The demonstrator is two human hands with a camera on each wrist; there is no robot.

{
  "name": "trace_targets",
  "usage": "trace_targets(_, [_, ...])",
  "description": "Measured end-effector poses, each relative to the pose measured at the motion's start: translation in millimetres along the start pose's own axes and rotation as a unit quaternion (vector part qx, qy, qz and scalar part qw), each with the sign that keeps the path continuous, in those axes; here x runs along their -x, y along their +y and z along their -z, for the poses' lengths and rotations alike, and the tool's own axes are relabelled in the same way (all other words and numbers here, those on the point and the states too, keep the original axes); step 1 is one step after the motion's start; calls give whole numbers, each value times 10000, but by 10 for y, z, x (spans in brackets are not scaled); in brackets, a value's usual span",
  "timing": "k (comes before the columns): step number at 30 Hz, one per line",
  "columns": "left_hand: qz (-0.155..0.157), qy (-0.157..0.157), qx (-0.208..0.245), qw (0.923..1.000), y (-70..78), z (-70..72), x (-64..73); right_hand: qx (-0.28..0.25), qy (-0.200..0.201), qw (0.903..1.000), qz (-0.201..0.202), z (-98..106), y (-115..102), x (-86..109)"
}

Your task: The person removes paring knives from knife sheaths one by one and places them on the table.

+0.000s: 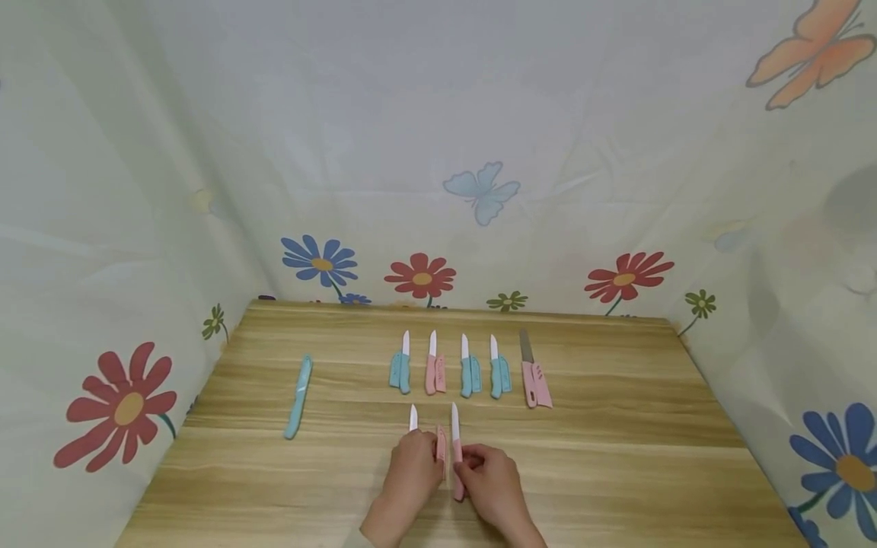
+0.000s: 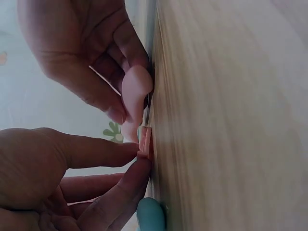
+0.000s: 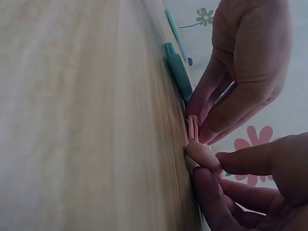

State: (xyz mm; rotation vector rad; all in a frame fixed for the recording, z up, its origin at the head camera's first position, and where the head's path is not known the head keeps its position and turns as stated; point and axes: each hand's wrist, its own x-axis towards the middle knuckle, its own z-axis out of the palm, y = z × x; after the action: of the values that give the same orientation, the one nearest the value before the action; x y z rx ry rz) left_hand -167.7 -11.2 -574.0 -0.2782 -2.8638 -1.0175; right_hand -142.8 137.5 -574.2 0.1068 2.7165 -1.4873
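Observation:
My left hand (image 1: 413, 466) pinches a pink blade sheath (image 1: 441, 453) between thumb and fingertips, low over the wooden table. Just to the right, my right hand (image 1: 492, 479) grips the pink handle (image 3: 204, 156) of a paring knife (image 1: 455, 426), its white blade pointing to the back. In the left wrist view the handle and sheath (image 2: 145, 142) are close together. Another white blade (image 1: 413, 417) shows beyond my left hand, which hides most of that knife. In the right wrist view a teal handle (image 3: 178, 72) lies beside my left fingers.
Behind my hands lies a row of knives with sheaths beside them: several teal ones (image 1: 467, 373), a pink one (image 1: 431, 373) and a larger pink-handled knife (image 1: 527, 373) at the right end. Alone at the left is a teal folded-looking knife (image 1: 298, 397). A flowered curtain (image 1: 370, 190) encloses the table (image 1: 617, 457).

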Motion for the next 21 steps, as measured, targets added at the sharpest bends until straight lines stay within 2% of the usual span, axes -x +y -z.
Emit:
trace_targets(4, [-35, -12, 38, 10000, -3, 10, 3, 374, 154, 9991, 131, -39, -6, -69])
trace_targets(8, [-117, 24, -57, 9999, 0, 13, 9, 516, 235, 9982, 174, -60, 1, -103])
trace_targets(15, [-175, 53, -227, 9996, -1, 0, 9, 139, 190, 9997, 43, -80, 14, -128])
trace_targets(21, [-186, 37, -148, 9997, -4, 0, 12, -39, 129, 9999, -39, -92, 36, -147])
